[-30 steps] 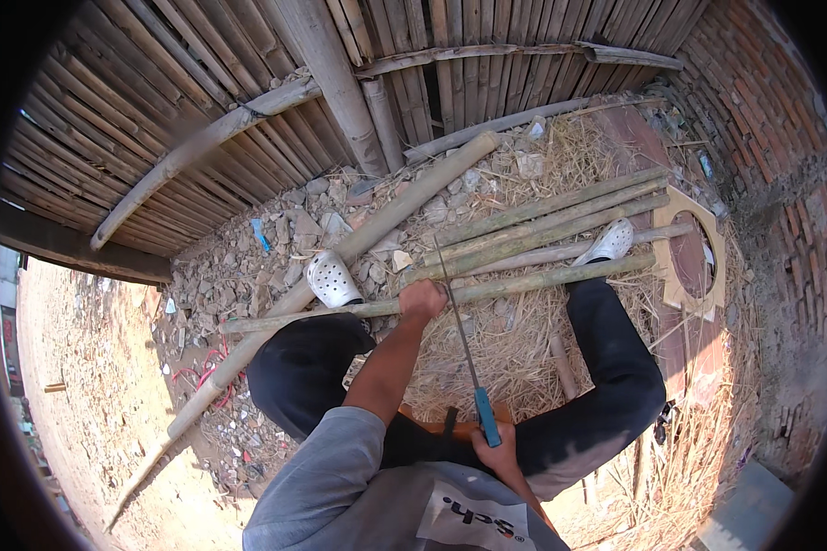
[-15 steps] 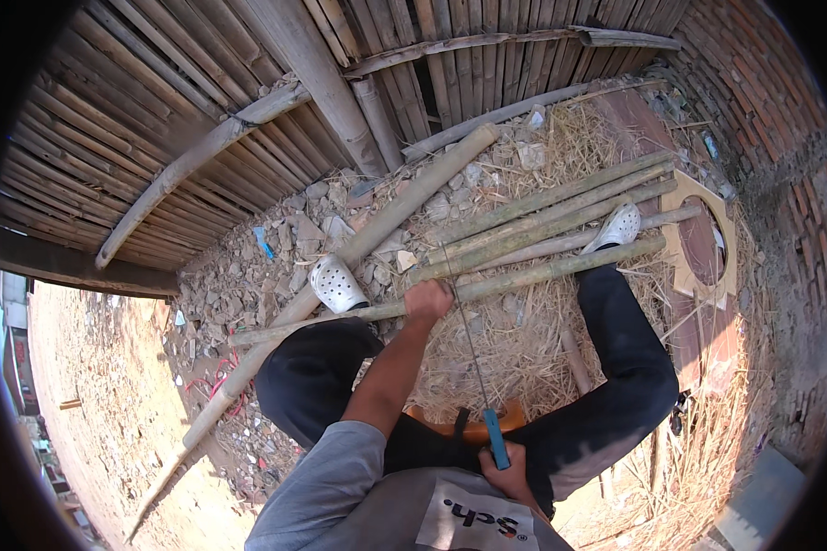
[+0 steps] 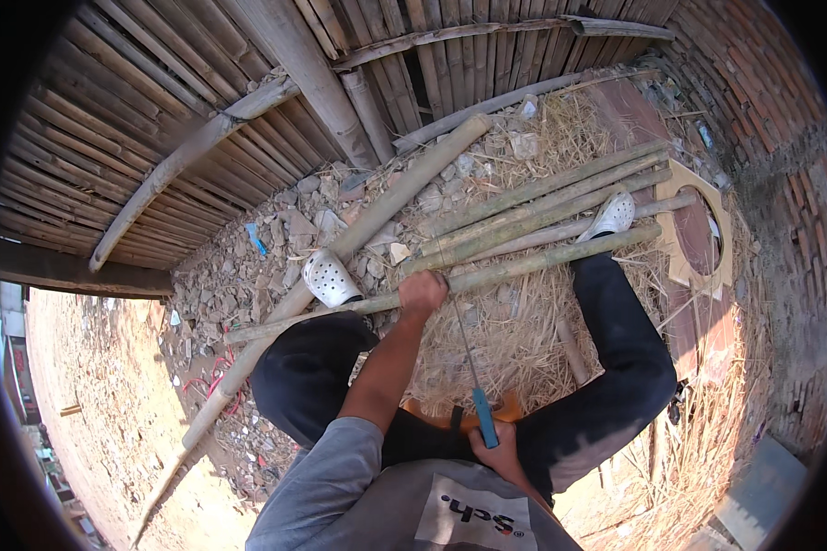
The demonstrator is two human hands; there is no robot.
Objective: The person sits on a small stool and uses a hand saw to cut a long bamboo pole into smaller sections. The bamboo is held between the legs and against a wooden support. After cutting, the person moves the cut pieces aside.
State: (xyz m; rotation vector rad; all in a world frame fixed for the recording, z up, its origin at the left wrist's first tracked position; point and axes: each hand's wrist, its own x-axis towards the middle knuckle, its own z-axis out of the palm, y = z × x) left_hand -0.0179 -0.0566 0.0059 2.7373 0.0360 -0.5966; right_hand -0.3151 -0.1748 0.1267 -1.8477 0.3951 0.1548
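Observation:
My left hand (image 3: 424, 291) is wrapped round a long greenish bamboo pole (image 3: 547, 267), which lies crosswise in front of me. In my right hand (image 3: 499, 443), close to my lap, is the handle of a hand saw (image 3: 483, 411). That handle is teal, and the narrow blade runs away from me to cross the pole just right of my left fist. Whether the blade has cut into the pole is too small to tell. The pole's left part rests over a thicker bamboo pole (image 3: 404, 195).
Several more bamboo poles (image 3: 533, 213) lie beyond the held one, beside a tan board (image 3: 713, 269) with an oval opening. White clogs (image 3: 329, 278) are on my feet. Rubble and straw (image 3: 487, 340) cover the ground. A bamboo-slat wall (image 3: 175, 110) and a brick wall (image 3: 753, 83) close in the space.
My right hand and the saw handle have moved forward, away from my body, and slightly left. My left hand keeps its hold on the pole. The whole view has shifted slightly.

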